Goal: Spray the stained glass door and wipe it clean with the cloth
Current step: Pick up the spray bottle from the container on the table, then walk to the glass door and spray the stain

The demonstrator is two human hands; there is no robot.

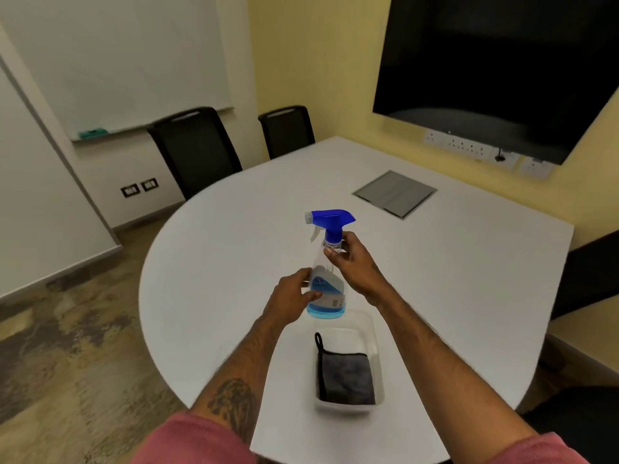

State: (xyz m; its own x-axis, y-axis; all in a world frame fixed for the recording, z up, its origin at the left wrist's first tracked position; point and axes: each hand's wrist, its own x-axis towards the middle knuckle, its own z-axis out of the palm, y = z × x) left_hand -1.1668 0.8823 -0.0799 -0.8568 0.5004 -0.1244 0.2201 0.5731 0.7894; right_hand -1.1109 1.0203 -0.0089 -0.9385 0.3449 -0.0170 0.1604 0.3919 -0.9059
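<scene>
A clear spray bottle (326,286) with a blue trigger head and a little blue liquid is held upright over the white table (435,279). My right hand (351,262) grips its neck just under the blue cap. My left hand (293,296) holds the lower body at the label. Just in front of me, a dark grey cloth (346,378) with a black loop lies in a clear plastic tub (376,333). No glass door is in view.
Two black chairs (197,149) (288,130) stand at the table's far side. A grey cable hatch (395,194) is set into the tabletop. A dark wall screen (495,72) hangs at the right, a whiteboard (117,61) at the left. Open floor lies left.
</scene>
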